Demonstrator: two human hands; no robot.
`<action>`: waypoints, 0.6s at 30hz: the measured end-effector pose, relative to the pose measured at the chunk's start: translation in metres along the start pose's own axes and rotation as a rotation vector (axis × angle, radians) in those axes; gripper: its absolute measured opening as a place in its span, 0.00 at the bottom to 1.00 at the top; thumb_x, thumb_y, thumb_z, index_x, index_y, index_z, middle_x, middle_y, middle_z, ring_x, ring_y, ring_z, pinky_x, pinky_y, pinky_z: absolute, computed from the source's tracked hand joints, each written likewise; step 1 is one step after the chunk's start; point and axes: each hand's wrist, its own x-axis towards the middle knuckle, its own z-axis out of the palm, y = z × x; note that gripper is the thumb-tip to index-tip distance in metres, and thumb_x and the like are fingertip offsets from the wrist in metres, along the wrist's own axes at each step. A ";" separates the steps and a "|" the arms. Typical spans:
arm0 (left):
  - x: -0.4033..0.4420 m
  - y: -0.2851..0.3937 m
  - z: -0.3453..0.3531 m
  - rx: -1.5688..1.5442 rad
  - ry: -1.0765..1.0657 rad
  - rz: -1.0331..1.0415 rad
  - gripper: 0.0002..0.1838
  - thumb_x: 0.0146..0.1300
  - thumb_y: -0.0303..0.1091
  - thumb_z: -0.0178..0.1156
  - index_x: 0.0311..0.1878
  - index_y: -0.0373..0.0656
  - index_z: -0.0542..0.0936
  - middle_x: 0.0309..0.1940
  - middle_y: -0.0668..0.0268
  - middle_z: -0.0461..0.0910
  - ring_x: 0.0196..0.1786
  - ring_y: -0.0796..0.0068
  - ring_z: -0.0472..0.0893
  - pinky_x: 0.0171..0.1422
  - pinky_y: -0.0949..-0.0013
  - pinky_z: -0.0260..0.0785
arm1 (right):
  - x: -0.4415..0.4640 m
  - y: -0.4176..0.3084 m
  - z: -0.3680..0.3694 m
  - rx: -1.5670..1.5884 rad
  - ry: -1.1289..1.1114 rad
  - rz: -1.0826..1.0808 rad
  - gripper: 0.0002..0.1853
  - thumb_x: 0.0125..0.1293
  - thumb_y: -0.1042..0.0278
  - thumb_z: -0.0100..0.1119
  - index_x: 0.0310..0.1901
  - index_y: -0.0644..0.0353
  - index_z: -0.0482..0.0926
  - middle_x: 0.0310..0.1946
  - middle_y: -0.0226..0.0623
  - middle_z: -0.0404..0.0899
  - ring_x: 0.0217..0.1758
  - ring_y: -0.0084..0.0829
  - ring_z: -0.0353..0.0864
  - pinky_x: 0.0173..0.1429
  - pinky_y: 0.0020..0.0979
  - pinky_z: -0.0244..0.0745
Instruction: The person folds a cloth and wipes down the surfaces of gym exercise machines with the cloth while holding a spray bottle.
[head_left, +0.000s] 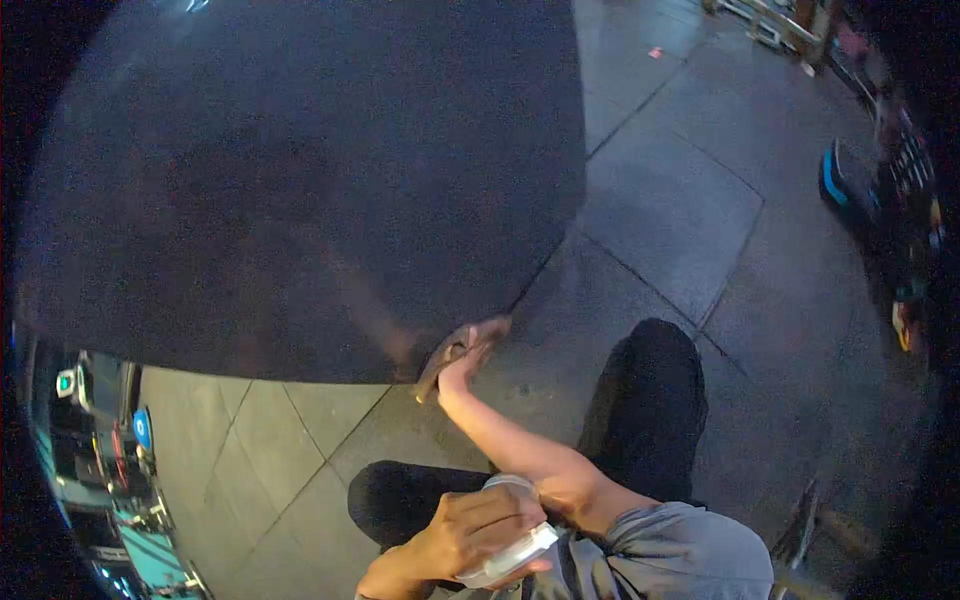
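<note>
My right hand (470, 350) reaches out to the near corner of a large dark glossy panel (300, 200). It is blurred, and a brownish flat piece (432, 376) shows along its palm side, its kind unclear. A faint reflection of the arm appears in the panel. Close to my body, my left hand (470, 535) is closed around a clear, whitish plastic container-like object (525, 550) with a bright white edge. Its fingers cover much of that object.
Large grey tiles (660, 220) make up the floor. My dark-clad knees (650, 400) are bent below the panel. At the right edge is a dark shoe with a blue stripe (832, 175). Equipment with a blue round part (142, 428) stands at the left, and a frame (775, 25) at the top right.
</note>
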 end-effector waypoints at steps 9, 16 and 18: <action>0.011 0.002 0.003 0.118 -0.016 -0.151 0.20 0.48 0.37 0.78 0.40 0.35 0.83 0.37 0.58 0.84 0.36 0.59 0.86 0.39 0.64 0.81 | 0.163 -0.110 -0.025 0.556 -0.073 0.348 0.31 0.71 0.43 0.37 0.63 0.59 0.71 0.65 0.44 0.73 0.66 0.45 0.71 0.69 0.46 0.63; 0.014 -0.014 0.001 0.077 0.030 -0.144 0.16 0.52 0.38 0.76 0.36 0.36 0.83 0.37 0.58 0.83 0.34 0.60 0.84 0.36 0.64 0.79 | 0.153 -0.251 0.004 0.312 0.128 -0.529 0.26 0.79 0.57 0.40 0.69 0.67 0.66 0.73 0.49 0.63 0.76 0.40 0.61 0.77 0.34 0.53; 0.016 -0.018 0.003 -0.011 0.043 -0.256 0.16 0.57 0.46 0.71 0.35 0.41 0.84 0.36 0.60 0.84 0.34 0.61 0.84 0.40 0.63 0.77 | 0.095 -0.311 -0.011 0.694 -0.229 -0.480 0.28 0.80 0.54 0.39 0.73 0.66 0.61 0.76 0.47 0.57 0.79 0.40 0.55 0.80 0.34 0.47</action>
